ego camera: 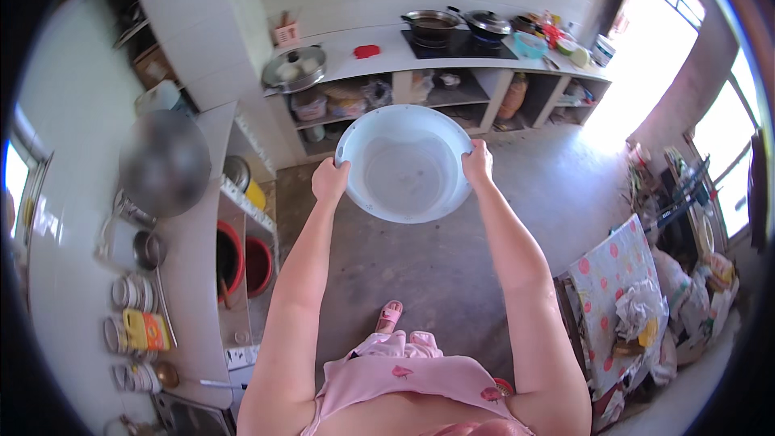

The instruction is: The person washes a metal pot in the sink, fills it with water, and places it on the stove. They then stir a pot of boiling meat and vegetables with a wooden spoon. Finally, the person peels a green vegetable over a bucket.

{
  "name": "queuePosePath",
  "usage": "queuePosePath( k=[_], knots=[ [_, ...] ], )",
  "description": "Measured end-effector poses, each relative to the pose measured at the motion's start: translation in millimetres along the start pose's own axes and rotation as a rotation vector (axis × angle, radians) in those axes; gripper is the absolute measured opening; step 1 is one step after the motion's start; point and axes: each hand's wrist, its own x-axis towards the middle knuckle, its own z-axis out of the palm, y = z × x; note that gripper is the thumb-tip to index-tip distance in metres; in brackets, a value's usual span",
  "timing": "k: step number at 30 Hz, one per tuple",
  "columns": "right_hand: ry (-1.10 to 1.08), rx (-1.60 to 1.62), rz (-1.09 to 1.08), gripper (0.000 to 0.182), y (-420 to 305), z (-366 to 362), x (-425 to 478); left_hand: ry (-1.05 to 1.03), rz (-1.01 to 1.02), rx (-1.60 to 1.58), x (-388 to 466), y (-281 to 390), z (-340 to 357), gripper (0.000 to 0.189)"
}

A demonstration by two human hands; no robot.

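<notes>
A large pale blue plastic basin (405, 172) is held out at arm's length over the floor, its inside facing me. My left hand (330, 180) grips its left rim, with the thumb over the edge. On the opposite side, my right hand (478, 162) is closed on the right rim. A little water may lie in the bottom of the basin, but I cannot tell. Both arms are stretched forward, and the fingers under the rim are hidden.
Ahead runs a white counter (345, 66) with a lidded steel pan (295, 69) and a cooktop (458, 44) bearing two pans. The left counter (187, 290) holds stacked bowls; red buckets (258, 266) stand below. A cloth-covered table (611, 290) is at right.
</notes>
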Motion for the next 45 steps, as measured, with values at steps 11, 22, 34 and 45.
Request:
queuePosePath(
  k=[11, 22, 34, 45],
  knots=[
    [0.227, -0.034, 0.244, 0.038, 91, -95, 131, -0.194, 0.226, -0.035, 81, 162, 158, 0.038],
    [0.296, -0.084, 0.324, 0.037, 196, -165, 272, -0.274, 0.297, -0.046, 129, 307, 325, 0.041],
    [0.4, -0.157, 0.311, 0.035, 314, -234, 446, -0.344, 0.36, -0.062, 174, 477, 490, 0.037],
    [0.504, -0.145, 0.353, 0.036, 393, -284, 607, -0.377, 0.48, -0.092, 245, 629, 646, 0.038]
  ],
)
